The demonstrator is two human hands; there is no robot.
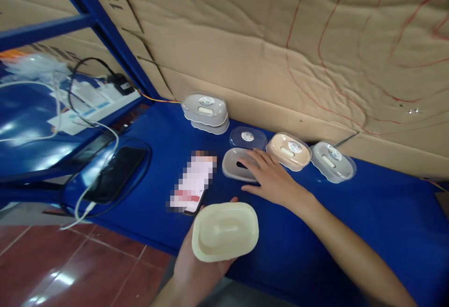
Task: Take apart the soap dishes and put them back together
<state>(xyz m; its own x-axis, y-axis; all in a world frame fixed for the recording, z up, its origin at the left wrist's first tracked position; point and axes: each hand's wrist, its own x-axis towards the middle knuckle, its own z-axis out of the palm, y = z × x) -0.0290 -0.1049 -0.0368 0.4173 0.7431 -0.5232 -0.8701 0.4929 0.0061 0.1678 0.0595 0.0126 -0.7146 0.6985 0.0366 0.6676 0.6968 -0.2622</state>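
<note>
A cream oval dish (226, 231) rests in my left hand (201, 255), whose fingers wrap under and behind it. My right hand (273, 178) is open with fingers spread, over the right part of a grey oval tray (233, 164) that has a dark slot. Whether the fingertips touch the tray I cannot tell. Just behind the tray lies a clear lid (245, 137) with a round label. To the right are a peach lidded dish (289, 152) and a grey lidded dish (333, 162). Stacked grey lidded dishes (205, 110) stand at the back left.
A phone with a blurred screen (194, 180) lies left of the grey tray on the blue table (157, 148). Further left are a black phone (121, 173), cables and a white power strip (94, 110). Behind the table stands a cardboard wall (224, 40); a blue metal frame (115, 31) rises at left.
</note>
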